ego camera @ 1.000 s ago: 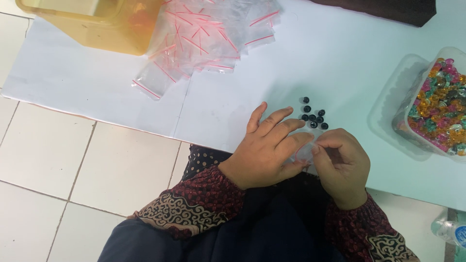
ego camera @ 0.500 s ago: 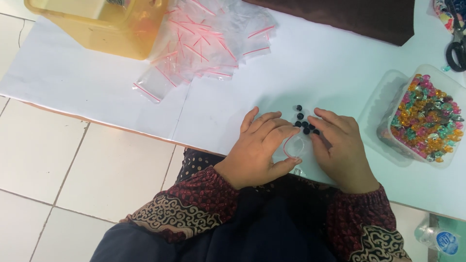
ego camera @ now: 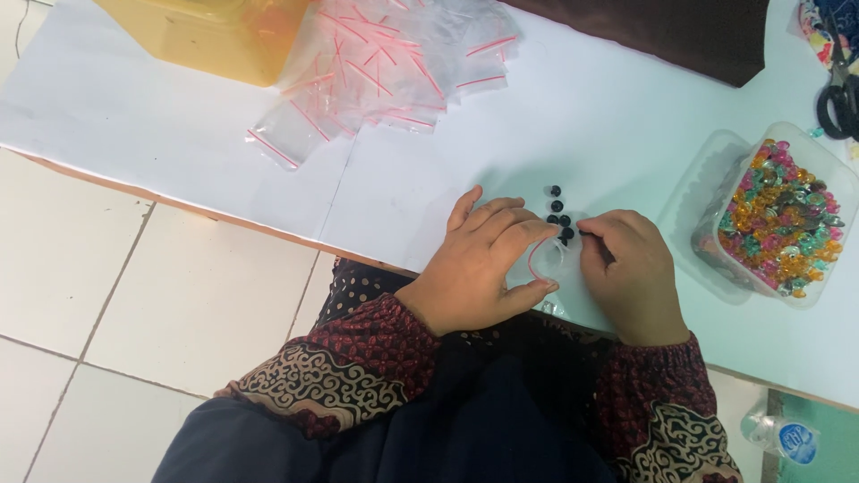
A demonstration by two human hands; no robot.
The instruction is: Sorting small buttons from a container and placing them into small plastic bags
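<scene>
Sat at a white table (ego camera: 626,116), smooth and matte, with tiled floor (ego camera: 161,304) showing beyond its near edge. Far up-left of the beads, a translucent amber bin (ego camera: 215,36), hard plastic, boxy. Beside it, nearer the beads, a loose heap of clear bags (ego camera: 394,63), thin, glossy film with red strips. Up-right of the beads, a dark cloth (ego camera: 662,36) lying flat. Right of the beads, a clear tub (ego camera: 778,219), rounded corners, heaped with shiny multicoloured pieces. Above the tub, black scissors (ego camera: 837,98).

Just left of the beads, left hand (ego camera: 479,264), thumb and forefinger curled around the red-rimmed mouth of a small clear bag (ego camera: 546,264), pinching it open. Just right of the beads, right hand (ego camera: 631,268), fingertips drawn close together in a narrow pinch at the bag's mouth; contents of that pinch hidden. Beads (ego camera: 559,215): a few small black round ones, glossy, clustered on the table just beyond the bag, between both hands' fingertips.
</scene>
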